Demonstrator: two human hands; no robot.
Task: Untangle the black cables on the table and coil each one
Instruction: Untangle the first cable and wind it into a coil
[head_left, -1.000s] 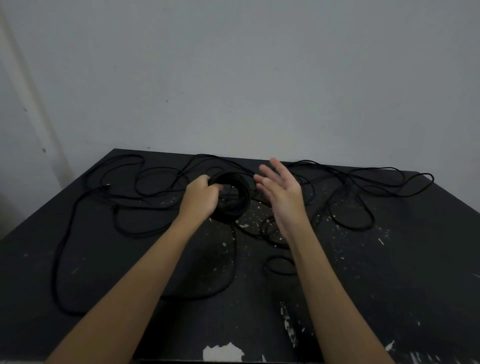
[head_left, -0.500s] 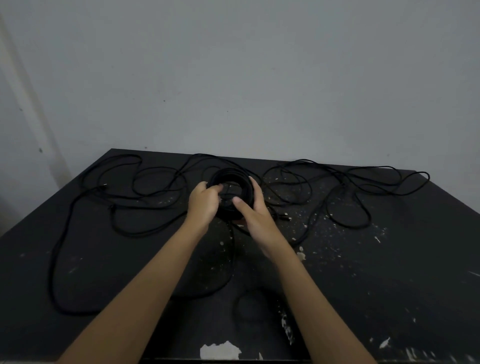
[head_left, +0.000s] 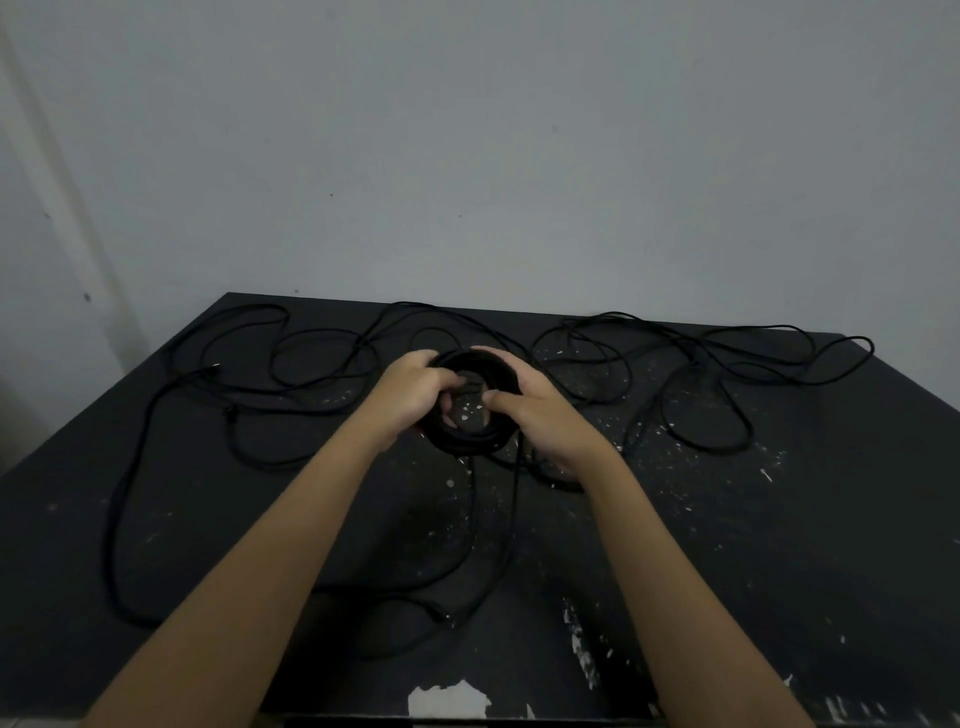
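A thick coil of black cable (head_left: 470, 439) is held just above the middle of the black table (head_left: 779, 519). My left hand (head_left: 413, 392) grips the coil's left side, fingers curled over its rim. My right hand (head_left: 540, 415) grips the right side, thumb across the top. A loose strand (head_left: 511, 519) hangs from the coil and runs toward me. More loose black cable (head_left: 691, 374) sprawls in loops to the right, and other loops (head_left: 291, 364) lie at the left.
The table's top is scuffed with white flecks, and a chipped white patch (head_left: 447, 699) shows at the near edge. A long cable loop (head_left: 111, 519) runs down the left side. A plain grey wall (head_left: 467, 156) stands behind the table.
My right hand, open in the air a second ago, came down onto the coil and now grips its right side. The left hand kept its hold on the coil.
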